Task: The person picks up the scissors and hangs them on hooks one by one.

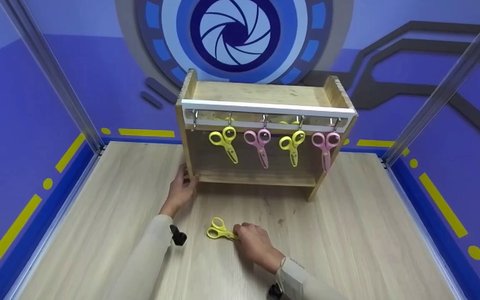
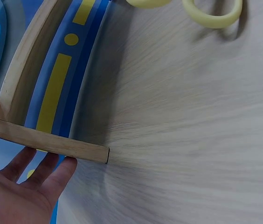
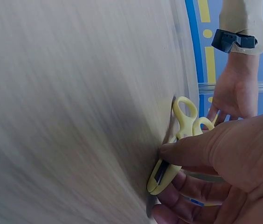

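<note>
Yellow scissors (image 1: 225, 234) lie low over the table, their handle loops pointing left. My right hand (image 1: 256, 243) pinches them by the blade end between thumb and fingers, as the right wrist view shows. A small wooden rack (image 1: 261, 93) stands in front of the back wall. At its lower left side panel, my left hand (image 1: 180, 191) grips the board, thumb on one face and fingers on the other. A white rail (image 1: 269, 106) with several hooks runs across the rack's front. Its leftmost hook (image 1: 194, 120) is bare.
From the other hooks hang two yellow scissors (image 1: 225, 143) and two pink scissors (image 1: 261, 143). Blue-purple panels (image 1: 11, 125) enclose the wood-grain table (image 1: 373, 237) at the back and sides, with metal posts (image 1: 50, 71) at the corners.
</note>
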Demonstrator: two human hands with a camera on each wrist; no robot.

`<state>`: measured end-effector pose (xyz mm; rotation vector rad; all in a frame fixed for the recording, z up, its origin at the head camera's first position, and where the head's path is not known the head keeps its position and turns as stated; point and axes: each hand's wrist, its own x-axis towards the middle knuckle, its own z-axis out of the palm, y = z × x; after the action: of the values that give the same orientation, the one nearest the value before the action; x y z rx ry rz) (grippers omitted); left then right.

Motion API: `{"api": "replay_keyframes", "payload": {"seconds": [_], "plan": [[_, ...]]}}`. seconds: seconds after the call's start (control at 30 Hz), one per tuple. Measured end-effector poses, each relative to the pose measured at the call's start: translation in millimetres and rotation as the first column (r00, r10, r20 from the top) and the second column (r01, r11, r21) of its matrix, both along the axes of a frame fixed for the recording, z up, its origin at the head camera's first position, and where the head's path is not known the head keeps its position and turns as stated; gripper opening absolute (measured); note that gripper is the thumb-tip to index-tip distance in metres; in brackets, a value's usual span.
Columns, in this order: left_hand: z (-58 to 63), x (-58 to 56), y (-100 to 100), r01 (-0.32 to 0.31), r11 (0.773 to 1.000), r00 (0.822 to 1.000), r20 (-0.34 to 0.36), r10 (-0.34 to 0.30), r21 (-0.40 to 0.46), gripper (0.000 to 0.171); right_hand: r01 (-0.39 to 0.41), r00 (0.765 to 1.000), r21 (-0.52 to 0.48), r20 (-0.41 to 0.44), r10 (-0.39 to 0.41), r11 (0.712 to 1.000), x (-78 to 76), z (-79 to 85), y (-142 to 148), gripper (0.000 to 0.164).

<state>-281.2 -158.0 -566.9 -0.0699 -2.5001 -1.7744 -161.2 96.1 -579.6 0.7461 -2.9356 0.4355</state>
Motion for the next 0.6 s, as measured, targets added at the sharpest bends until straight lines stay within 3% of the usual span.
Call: {"api": "replay_keyframes", "payload": {"seconds": [0.33, 0.5, 0.6], "plan": [[0.7, -2.0, -0.3, 0.000, 1.000, 1.000, -0.004, 0.000, -0.023, 0.060, -0.044, 0.999, -0.022, -0.024, 0.043, 0.999, -2.1, 4.1, 3.0, 0.010], [-0.8, -2.3, -1.0, 0.007, 1.000, 1.000, 0.008, -0.007, -0.020, 0.060, -0.064, 0.997, -0.032, 0.031, 0.065, 0.997, -9.9, 17.9, 8.7, 0.008], [0.0, -1.8, -1.5, 0.008, 1.000, 1.000, 0.015, -0.008, -0.008, 0.060, -0.087, 0.996, -0.033, 0.021, 0.088, 0.996, -16.0, 31.1, 12.5, 0.008]]}}
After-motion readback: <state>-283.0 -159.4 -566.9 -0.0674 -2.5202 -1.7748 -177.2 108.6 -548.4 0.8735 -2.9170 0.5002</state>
